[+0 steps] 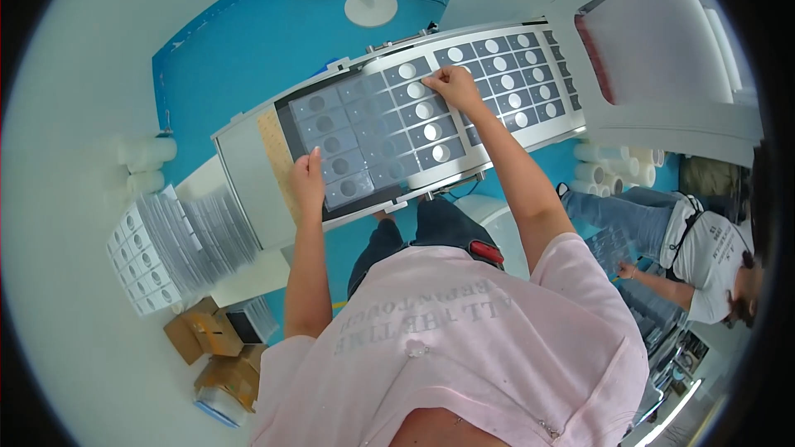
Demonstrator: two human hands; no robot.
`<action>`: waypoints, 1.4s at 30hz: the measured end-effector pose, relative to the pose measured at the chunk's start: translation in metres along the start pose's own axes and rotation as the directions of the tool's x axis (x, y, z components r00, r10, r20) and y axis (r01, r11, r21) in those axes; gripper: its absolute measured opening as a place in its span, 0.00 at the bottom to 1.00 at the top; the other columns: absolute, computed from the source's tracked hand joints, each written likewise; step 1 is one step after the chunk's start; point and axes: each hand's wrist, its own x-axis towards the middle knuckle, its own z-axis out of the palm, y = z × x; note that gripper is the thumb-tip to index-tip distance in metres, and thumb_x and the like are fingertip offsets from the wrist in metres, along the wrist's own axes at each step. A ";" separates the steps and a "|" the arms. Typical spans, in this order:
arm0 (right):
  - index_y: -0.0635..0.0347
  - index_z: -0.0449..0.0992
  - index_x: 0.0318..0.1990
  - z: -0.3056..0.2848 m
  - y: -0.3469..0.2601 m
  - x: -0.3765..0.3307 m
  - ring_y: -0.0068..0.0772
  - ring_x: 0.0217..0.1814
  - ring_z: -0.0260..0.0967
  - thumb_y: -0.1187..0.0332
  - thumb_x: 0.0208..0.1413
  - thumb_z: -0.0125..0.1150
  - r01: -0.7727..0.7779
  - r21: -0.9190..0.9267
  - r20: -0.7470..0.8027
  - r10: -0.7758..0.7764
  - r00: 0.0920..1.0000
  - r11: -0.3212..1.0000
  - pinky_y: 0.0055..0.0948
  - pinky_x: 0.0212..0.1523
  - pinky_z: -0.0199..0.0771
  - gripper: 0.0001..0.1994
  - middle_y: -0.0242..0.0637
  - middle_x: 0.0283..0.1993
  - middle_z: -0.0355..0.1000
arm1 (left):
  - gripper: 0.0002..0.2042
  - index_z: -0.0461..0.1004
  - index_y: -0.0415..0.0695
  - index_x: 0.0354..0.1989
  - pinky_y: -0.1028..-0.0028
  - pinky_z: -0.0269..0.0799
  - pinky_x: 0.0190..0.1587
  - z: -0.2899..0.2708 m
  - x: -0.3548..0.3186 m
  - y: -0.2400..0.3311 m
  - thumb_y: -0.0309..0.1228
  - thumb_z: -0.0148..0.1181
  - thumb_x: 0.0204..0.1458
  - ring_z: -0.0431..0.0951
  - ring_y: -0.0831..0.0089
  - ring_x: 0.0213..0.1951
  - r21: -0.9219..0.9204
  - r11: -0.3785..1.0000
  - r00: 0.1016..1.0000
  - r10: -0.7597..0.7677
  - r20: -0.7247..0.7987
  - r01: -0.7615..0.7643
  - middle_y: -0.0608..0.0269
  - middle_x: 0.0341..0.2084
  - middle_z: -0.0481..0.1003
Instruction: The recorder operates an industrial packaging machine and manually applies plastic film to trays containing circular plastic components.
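Left hand (308, 178): arm straight out, fingers flat and together, pressing the near-left edge of a clear blister sheet (373, 136). Not gripping, just palm-down on it.
Right hand (454, 85): arm reaches further out, wrist bent, fingers curled onto the sheet's far-right corner. Looks like a pinch on the edge, but can't tell for sure from this angle.

Sheet lies flat on the grey machine bed (248, 165), which runs diagonally up to the right. It covers a dark panel; a grid of square pockets, each with a round disc, greyish at the left, bright white toward the right. Beyond the right hand, a second run of the same pockets (517, 74) continues along the bed, each with a white disc.

Left of the bed: a fanned stack of similar blister sheets (166, 244) on a white surface (66, 339), cardboard boxes (211, 348) below it. White rolls (147, 153) near the far-left corner.

Right side: another person (704, 257) seated, hand on more sheets; mostly cut off by the lens rim. White rolls (617, 167) behind them. A white round-based stand (370, 4) on the blue floor (265, 41), its top cut off.
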 end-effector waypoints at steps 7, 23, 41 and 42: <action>0.64 0.78 0.29 0.001 -0.010 0.007 0.20 0.25 0.70 0.60 0.53 0.72 -0.024 0.031 0.069 0.021 0.997 0.999 0.24 0.28 0.70 0.15 0.31 0.24 0.75 | 0.23 0.75 0.36 0.26 0.66 0.62 0.27 -0.002 0.003 -0.008 0.47 0.55 0.62 0.65 0.69 0.20 0.034 0.996 0.993 -0.091 0.074 0.088 0.57 0.14 0.65; 0.65 0.78 0.30 0.004 -0.005 0.015 0.19 0.24 0.70 0.60 0.52 0.73 -0.009 -0.022 0.084 0.011 0.996 1.000 0.22 0.25 0.68 0.15 0.31 0.23 0.74 | 0.23 0.78 0.36 0.28 0.64 0.62 0.27 0.004 0.010 -0.016 0.48 0.56 0.61 0.68 0.62 0.19 0.084 0.996 0.999 0.010 0.034 -0.013 0.51 0.15 0.69; 0.63 0.76 0.34 0.019 -0.021 -0.004 0.53 0.38 0.77 0.64 0.53 0.64 0.048 -0.459 -0.248 -0.180 0.952 0.887 0.47 0.37 0.77 0.11 0.48 0.36 0.77 | 0.36 0.59 0.34 0.64 0.52 0.53 0.68 0.123 0.017 0.121 0.45 0.63 0.53 0.59 0.48 0.66 0.415 0.596 0.726 0.567 0.389 -0.688 0.45 0.63 0.62; 0.64 0.76 0.35 0.027 -0.029 -0.003 0.52 0.39 0.77 0.64 0.54 0.62 0.043 -0.456 -0.225 -0.162 0.961 0.889 0.46 0.38 0.77 0.11 0.49 0.38 0.77 | 0.39 0.57 0.34 0.66 0.51 0.47 0.69 0.138 0.022 0.115 0.48 0.62 0.53 0.54 0.50 0.69 0.424 0.582 0.720 0.573 0.391 -0.694 0.45 0.66 0.59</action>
